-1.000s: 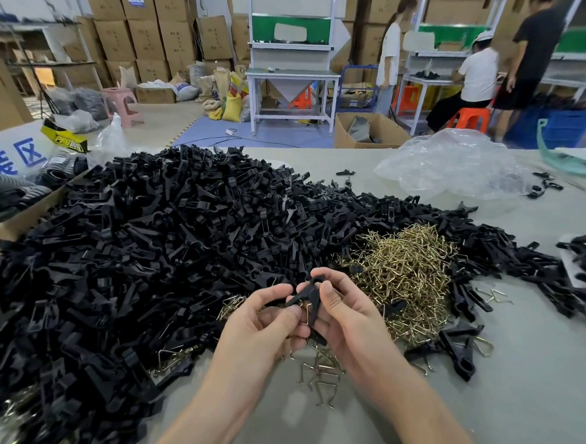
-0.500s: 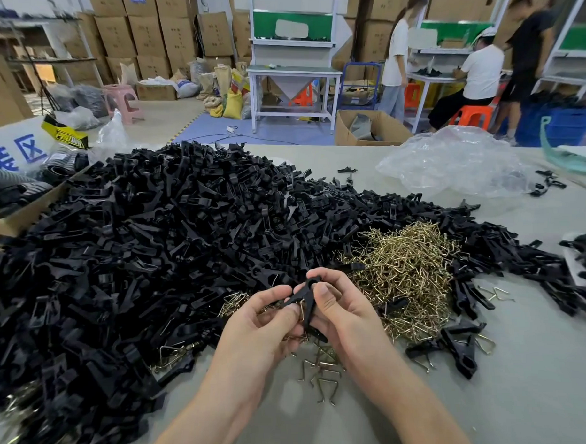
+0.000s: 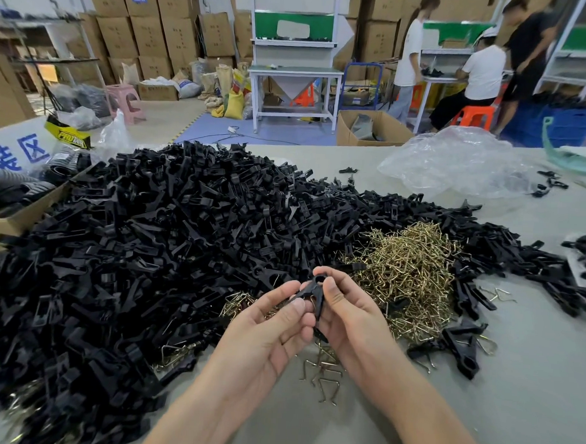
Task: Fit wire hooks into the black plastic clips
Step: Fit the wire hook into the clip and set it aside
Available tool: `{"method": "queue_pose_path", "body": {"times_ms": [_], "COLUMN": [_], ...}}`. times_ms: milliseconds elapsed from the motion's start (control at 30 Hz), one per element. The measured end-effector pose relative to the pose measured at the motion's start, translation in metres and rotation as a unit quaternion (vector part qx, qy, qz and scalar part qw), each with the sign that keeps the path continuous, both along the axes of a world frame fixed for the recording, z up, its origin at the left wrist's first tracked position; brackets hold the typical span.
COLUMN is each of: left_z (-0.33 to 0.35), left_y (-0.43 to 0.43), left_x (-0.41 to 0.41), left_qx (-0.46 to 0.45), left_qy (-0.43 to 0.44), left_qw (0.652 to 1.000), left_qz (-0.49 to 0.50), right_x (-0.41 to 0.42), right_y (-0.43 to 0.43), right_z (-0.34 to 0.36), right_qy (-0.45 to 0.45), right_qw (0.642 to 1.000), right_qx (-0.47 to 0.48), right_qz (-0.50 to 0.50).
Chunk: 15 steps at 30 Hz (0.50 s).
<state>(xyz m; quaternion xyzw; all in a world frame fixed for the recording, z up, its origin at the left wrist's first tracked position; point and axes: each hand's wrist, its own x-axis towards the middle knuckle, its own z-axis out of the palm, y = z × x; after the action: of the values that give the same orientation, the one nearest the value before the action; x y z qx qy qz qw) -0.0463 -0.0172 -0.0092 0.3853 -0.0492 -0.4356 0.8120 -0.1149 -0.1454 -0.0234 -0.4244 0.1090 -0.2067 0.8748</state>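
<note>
1. Both hands are together above the near part of the table (image 3: 498, 401), clamped on one black plastic clip (image 3: 314, 289). The left hand (image 3: 268, 324) pinches its lower leg between thumb and forefinger. The right hand (image 3: 345, 313) grips the ringed upper end, thumb laid along the body.
2. Judgement: the two-handed hold steadies the clip and probably braces it so a hook can be pressed in. The fingers cover the joint, so I cannot tell if a hook is already seated.
3. A few loose wire hooks (image 3: 326, 372) lie directly under the hands, likely a ready supply kept within a short reach.
4. The main heap of brass-coloured hooks (image 3: 413, 262) sits just right of the hands, touching the clip stock, so the right hand can feed from it.
5. The big pile of bare clips (image 3: 185, 234) spreads left and behind, on the left hand's side.
6. The clips with wire loops showing (image 3: 460, 347) lie near right, apart from the raw pile. This appears to be the finished side.
7. A cardboard box (image 3: 22, 215) butts against the pile's left edge. A clear plastic bag (image 3: 459, 164) lies crumpled at far right.
8. Writing: a white sign (image 3: 25, 149) bears the blue characters "装区", cut off at the frame edge. A yellow-and-black label (image 3: 72, 135) starts "PRO" and the rest is illegible. The labels on the background cartons are too small to read.
</note>
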Motion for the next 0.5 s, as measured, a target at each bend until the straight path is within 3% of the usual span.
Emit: {"method": "queue_pose_path", "body": {"times_ms": [133,500], "left_z": [0.0007,-0.0046], "left_y": [0.0009,-0.0057], "left_x": [-0.0012,-0.0068], "left_qx": [-0.049,-0.033], "left_qy": [0.019,0.003], "left_qw": [0.998,0.999], "left_qz": [-0.031,0.021], "right_x": [-0.0016,-0.0029], "right_y": [-0.0020,-0.0008], "right_z": [0.0057,0.0058], "right_qy": [0.003,0.016], "right_qw": [0.998,0.994], "right_qx": [0.054,0.102], "right_qz": [-0.007,0.017]}}
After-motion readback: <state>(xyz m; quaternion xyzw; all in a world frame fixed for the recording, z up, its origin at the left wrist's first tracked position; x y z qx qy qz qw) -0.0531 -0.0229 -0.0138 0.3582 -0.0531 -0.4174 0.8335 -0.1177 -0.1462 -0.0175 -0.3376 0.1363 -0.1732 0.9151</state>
